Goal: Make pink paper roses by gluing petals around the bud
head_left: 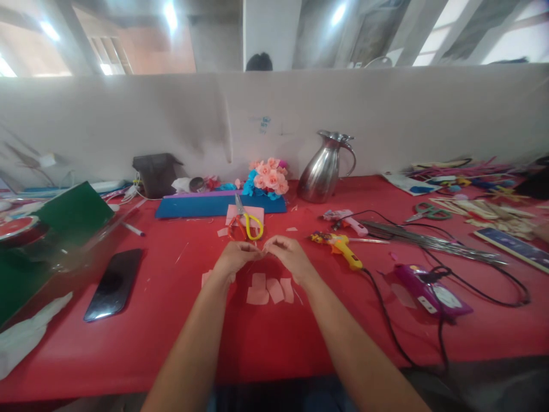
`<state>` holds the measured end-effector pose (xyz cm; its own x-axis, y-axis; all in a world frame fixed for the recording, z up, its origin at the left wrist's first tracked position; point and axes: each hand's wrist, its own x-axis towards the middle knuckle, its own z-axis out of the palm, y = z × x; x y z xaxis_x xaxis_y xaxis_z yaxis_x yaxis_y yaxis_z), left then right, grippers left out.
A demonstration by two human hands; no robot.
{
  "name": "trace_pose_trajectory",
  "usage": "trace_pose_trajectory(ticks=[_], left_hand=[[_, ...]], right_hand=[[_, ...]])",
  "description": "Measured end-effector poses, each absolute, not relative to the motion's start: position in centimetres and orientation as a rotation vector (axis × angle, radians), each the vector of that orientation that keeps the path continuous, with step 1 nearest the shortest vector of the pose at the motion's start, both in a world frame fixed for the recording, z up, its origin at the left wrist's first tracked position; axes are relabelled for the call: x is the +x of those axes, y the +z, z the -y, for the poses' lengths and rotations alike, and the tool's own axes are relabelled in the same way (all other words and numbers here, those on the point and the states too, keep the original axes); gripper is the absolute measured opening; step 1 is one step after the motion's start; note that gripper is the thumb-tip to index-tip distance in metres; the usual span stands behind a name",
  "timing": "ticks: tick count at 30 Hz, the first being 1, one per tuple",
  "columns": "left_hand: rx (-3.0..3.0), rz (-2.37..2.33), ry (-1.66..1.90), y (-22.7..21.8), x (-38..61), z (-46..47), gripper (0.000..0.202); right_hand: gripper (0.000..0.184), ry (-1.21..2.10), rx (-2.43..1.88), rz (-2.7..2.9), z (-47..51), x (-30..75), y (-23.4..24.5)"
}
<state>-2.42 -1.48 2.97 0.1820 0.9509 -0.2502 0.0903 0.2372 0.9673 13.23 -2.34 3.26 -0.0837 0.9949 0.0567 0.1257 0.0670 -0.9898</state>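
Fingertips almost meet in the middle of the red table, where my left hand [237,258] and my right hand [290,258] both pinch closed. What lies between them is too small and blurred to make out. Just below are several cut pieces of pink paper [258,295], and more pink paper [206,278] is partly hidden by my left wrist. Beyond my fingers rest scissors [254,228] with yellow and red handles, their blades on a pink sheet [258,214]. A bunch of pink and blue paper flowers [271,178] stands farther back.
A steel jug [322,171] stands by the low wall. To the right are a yellow glue gun [346,252], a pink glue gun [349,222], metal rods [429,240], a purple power strip [433,294] and trailing cords. A phone [115,283] and green sheet [77,220] lie left.
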Motion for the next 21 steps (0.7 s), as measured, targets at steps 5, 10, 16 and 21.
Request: trace_pose_trajectory(ticks=[5, 10, 16, 21], left_hand=[[1.177, -1.221, 0.859, 2.79, -2.40, 1.43, 0.018], [1.184, -1.223, 0.864, 2.83, -2.37, 1.46, 0.017], [1.196, -1.221, 0.879, 2.82, -2.35, 1.46, 0.019], [1.193, -1.215, 0.899, 2.83, -2.34, 1.49, 0.020]], right_hand=[[0.011, 1.152, -1.214, 1.417, 2.36, 13.16, 3.16], [0.012, 1.167, -1.194, 1.402, 2.43, 13.04, 3.24], [0.013, 1.133, -1.236, 1.413, 2.42, 13.03, 3.22], [0.013, 1.110, -1.267, 1.425, 2.33, 13.15, 3.10]])
